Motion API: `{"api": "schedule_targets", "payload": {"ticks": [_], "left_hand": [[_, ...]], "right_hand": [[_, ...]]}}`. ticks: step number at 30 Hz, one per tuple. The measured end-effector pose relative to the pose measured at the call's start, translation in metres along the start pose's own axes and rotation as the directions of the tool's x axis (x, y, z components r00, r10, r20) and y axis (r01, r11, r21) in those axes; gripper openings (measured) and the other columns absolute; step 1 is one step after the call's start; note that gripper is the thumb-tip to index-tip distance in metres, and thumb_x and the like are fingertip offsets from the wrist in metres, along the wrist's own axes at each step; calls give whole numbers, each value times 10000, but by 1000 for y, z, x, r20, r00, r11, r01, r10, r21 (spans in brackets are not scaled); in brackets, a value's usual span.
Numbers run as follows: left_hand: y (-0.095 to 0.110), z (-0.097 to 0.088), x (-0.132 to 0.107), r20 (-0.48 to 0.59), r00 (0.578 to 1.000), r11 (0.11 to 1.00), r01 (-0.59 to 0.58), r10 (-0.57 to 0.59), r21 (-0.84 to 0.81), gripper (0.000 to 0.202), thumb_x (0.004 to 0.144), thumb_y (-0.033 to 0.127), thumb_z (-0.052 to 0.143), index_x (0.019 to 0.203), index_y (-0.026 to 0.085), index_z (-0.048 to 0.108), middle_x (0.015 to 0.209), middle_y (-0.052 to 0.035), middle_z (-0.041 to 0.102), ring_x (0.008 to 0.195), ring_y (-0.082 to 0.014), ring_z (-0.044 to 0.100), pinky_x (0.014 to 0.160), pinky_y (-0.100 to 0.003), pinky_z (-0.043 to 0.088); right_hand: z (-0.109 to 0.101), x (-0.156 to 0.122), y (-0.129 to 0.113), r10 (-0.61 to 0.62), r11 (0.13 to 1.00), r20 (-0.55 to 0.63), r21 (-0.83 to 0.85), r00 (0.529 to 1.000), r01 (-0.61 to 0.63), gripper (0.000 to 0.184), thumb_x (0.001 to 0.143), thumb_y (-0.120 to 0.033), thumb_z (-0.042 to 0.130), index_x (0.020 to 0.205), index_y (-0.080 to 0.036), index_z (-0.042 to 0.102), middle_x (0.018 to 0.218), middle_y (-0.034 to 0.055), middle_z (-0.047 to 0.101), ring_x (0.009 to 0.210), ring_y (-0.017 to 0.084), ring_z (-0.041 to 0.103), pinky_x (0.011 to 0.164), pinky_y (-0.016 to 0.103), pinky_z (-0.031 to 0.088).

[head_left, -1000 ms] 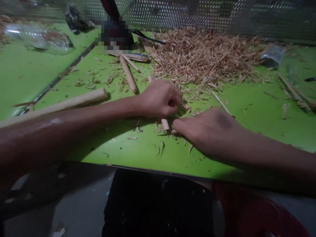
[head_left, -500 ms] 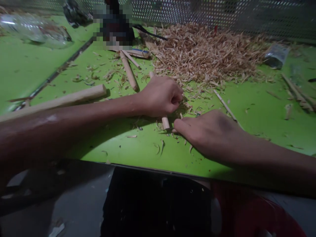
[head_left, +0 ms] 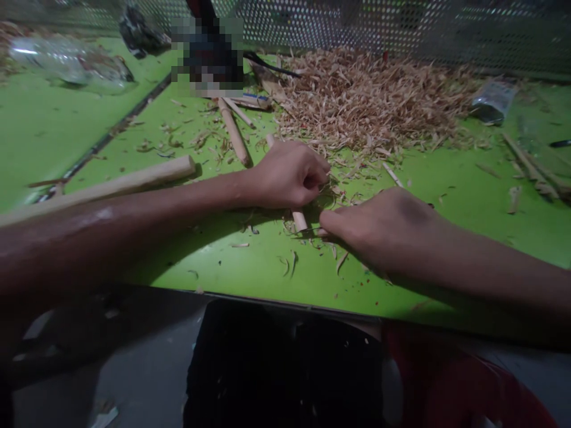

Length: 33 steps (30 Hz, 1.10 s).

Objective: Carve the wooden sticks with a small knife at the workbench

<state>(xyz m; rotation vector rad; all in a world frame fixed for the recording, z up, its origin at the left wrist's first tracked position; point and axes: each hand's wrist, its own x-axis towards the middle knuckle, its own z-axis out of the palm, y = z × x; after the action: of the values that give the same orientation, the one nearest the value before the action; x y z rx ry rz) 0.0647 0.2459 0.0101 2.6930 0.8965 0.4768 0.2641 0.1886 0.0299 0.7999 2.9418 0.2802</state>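
Note:
My left hand point(head_left: 289, 175) is closed around a pale wooden stick point(head_left: 299, 220), pressing it down on the green tabletop point(head_left: 259, 267). One end of the stick pokes out toward me below the fist, and the other shows beyond the knuckles. In my right hand point(head_left: 379, 229) is a small knife; its thin blade point(head_left: 311, 230) lies across the near end of the stick. The knife's handle is hidden by my fingers. Loose wood shavings point(head_left: 292, 264) are scattered just in front of the stick.
A large heap of shavings point(head_left: 370, 101) lies at the back against a perforated metal panel point(head_left: 330, 27). Left of my hands are a thick wooden rod point(head_left: 151, 174) and a shorter stick point(head_left: 234, 134). A clear plastic bottle point(head_left: 66, 62) lies far left, a small clear cup point(head_left: 493, 101) far right.
Both hands keep their grips. My right hand and the knife blade have shifted very slightly to the right. The whole view has moved a little.

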Motion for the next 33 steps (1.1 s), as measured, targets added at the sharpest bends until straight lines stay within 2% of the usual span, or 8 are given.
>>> {"api": "schedule_targets", "payload": {"ticks": [3,7,15,18,21,26,29,33], "left_hand": [[0,1,0,-16,999,1000,28,-28,8,193,623,68,487,475,171,417,559,4,425,554,-113,426,583,-304,250],[0,3,-1,-53,996,997,69,-68,26,188,648,87,498,496,174,430,538,5,403,537,-109,382,569,-309,223],[0,2,1,-13,998,997,63,-62,44,194,663,69,494,519,176,420,573,2,402,570,-110,385,583,-317,219],[0,2,2,17,999,999,33,-34,42,233,657,54,471,501,181,355,576,7,374,566,-95,366,584,-311,216],[1,0,2,22,999,999,22,-23,29,261,642,50,469,494,185,302,572,12,362,562,-88,352,582,-307,221],[1,0,2,44,999,1000,11,-12,19,235,657,61,463,502,178,331,594,7,391,579,-90,376,586,-302,225],[0,0,2,27,999,999,27,-27,29,241,669,72,455,502,185,323,582,10,368,561,-88,357,574,-296,218],[-2,2,2,-24,1000,1000,9,-10,-15,266,610,66,474,486,197,280,545,18,342,523,-95,324,544,-304,210]], "right_hand": [[4,-3,3,-47,999,3,25,999,47,213,902,-80,442,882,-193,621,527,-25,538,432,125,315,481,314,143],[6,-4,0,-36,997,-14,70,999,37,246,921,-82,406,912,-196,625,555,-14,562,450,134,337,485,321,157],[7,1,-9,-116,993,-96,-24,989,114,292,894,-23,405,1006,-175,627,622,-1,626,483,132,393,520,333,156],[5,4,-11,-120,991,-76,-70,990,115,287,911,-42,397,1025,-168,628,633,5,635,489,134,410,514,335,149],[2,3,-9,-91,991,-22,-100,996,88,269,880,-41,421,960,-188,631,586,-7,599,472,142,394,499,333,133],[0,-5,2,-41,999,3,16,999,41,263,878,-31,419,893,-188,629,582,-4,578,468,133,352,507,322,153],[2,-7,3,-18,997,-1,78,1000,18,280,909,-47,406,919,-195,644,577,-8,569,473,128,348,517,319,163],[2,-4,1,-1,999,68,38,998,-1,293,939,-83,388,941,-203,655,607,1,593,490,133,385,515,313,159]]}}
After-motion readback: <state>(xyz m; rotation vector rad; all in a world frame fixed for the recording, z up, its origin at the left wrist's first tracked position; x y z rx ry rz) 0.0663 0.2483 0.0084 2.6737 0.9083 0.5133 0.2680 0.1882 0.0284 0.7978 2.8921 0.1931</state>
